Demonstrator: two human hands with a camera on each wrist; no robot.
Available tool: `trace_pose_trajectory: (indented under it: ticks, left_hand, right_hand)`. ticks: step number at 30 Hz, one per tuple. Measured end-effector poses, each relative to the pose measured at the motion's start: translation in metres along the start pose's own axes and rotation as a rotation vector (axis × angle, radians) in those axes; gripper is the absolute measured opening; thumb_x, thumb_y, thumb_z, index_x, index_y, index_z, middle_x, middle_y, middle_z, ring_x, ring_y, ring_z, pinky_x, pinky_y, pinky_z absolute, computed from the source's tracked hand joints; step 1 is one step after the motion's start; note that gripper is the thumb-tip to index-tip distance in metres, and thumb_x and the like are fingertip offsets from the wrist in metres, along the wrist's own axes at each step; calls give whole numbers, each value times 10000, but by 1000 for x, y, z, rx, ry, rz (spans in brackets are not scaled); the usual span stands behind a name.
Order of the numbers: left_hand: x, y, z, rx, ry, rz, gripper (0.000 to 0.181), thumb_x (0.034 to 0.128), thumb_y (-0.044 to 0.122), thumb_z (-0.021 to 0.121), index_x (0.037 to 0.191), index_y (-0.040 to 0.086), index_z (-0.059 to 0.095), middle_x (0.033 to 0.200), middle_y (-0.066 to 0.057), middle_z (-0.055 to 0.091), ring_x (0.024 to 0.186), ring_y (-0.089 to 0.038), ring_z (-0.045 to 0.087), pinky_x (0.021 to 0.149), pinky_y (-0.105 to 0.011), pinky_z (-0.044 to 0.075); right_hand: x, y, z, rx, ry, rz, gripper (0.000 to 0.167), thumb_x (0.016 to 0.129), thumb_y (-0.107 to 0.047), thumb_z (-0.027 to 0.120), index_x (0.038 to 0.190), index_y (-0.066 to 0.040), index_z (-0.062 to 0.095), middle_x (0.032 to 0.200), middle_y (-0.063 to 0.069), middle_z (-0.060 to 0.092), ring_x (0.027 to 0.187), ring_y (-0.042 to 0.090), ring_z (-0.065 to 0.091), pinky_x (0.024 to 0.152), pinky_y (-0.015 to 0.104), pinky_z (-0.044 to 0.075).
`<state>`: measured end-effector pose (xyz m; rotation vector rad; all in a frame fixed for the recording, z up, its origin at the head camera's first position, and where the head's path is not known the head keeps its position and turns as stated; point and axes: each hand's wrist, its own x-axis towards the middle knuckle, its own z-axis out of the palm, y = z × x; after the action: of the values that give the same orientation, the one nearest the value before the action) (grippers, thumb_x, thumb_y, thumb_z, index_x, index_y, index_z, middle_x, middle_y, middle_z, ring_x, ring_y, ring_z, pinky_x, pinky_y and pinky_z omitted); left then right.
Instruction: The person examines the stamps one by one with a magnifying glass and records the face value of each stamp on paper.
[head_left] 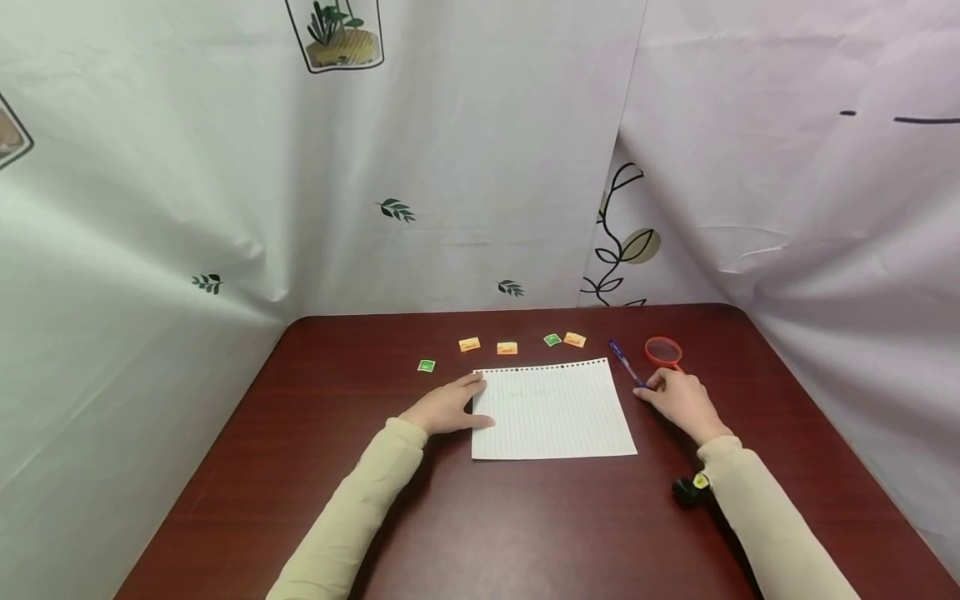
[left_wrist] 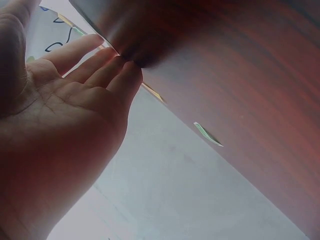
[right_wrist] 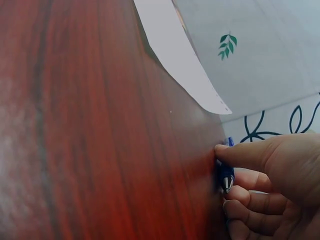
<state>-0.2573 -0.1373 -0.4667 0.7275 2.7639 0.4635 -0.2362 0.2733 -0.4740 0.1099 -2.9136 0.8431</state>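
A lined sheet of paper (head_left: 558, 421) with punched holes along its far edge lies on the table, faint writing near its top. My left hand (head_left: 448, 406) rests at the sheet's left edge, fingers extended and thumb on the paper; its palm fills much of the left wrist view. Right of the sheet, my right hand (head_left: 682, 404) pinches a blue pen (head_left: 625, 362) near its tip, between thumb and fingers. The right wrist view shows the pen's metal tip (right_wrist: 226, 185) beside the fingers. Just beyond that hand lies a red magnifying glass (head_left: 663, 352), its handle partly hidden.
Behind the paper lie several small cards: orange ones (head_left: 507, 348) and green ones (head_left: 426, 366). A black object (head_left: 687, 492) with a yellow mark sits at the right sleeve's cuff. White patterned cloth (head_left: 465, 167) hangs around the dark red table (head_left: 540, 533).
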Motion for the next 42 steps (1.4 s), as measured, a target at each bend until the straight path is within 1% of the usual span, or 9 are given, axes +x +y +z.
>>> trace_pose_trajectory:
  ticks: [12,18,21,26,29,33,38,42]
  left_hand:
    - [1,0,1,4,-3,-10,830,901,503,722,1540,70,416,1616,-97,337,1472,-254,344,1136,-414,371]
    - [1,1,1,5,-2,-13,837,901,507,721,1543,68,411,1619,-103,329,1470,-264,348,1133,-419,374]
    - [1,1,1,5,-2,-11,838,903,511,718,1544,68,408,1626,-103,313,1470,-267,347,1130,-422,377]
    - [0,0,1,-3,9,9,813,922,527,686,1539,70,418,1633,-104,299,1464,-266,357,1115,-430,395]
    - [0,0,3,0,33,32,775,945,524,655,1536,78,427,1629,-94,311,1458,-261,370,1112,-434,399]
    - [2,1,4,67,83,78,713,974,488,630,1525,74,447,1609,-87,354,1453,-237,381,1112,-424,404]
    - [6,2,-2,205,150,144,603,993,424,627,1469,68,528,1562,-114,428,1443,-258,398,1111,-429,409]
    - [13,1,-7,297,187,165,568,1002,416,614,1453,77,549,1541,-117,457,1425,-278,424,1127,-432,390]
  right_hand:
    - [1,2,1,3,1,2,291,889,-253,776,954,6,660,723,39,624,651,189,564,624,398,464]
    - [1,1,-1,-2,6,-9,299,890,-261,775,958,5,656,721,37,622,656,191,567,634,415,470]
    - [1,1,-1,0,2,-11,308,895,-274,771,963,4,656,711,30,612,649,188,557,625,399,458]
    - [0,3,-2,8,-5,-18,314,921,-297,746,970,2,664,697,14,611,637,173,552,614,357,440]
    - [-2,6,-5,16,1,-16,306,948,-306,714,973,-4,669,694,8,610,633,170,546,607,343,428]
    - [-3,9,-15,29,49,-22,305,975,-305,676,980,0,669,686,17,583,611,185,513,582,335,399]
    - [-2,12,-29,30,144,-38,305,978,-287,670,976,17,679,722,56,619,619,204,518,575,339,402]
    - [-2,15,-36,23,166,-34,290,977,-270,665,984,19,690,738,65,635,627,207,521,578,338,405]
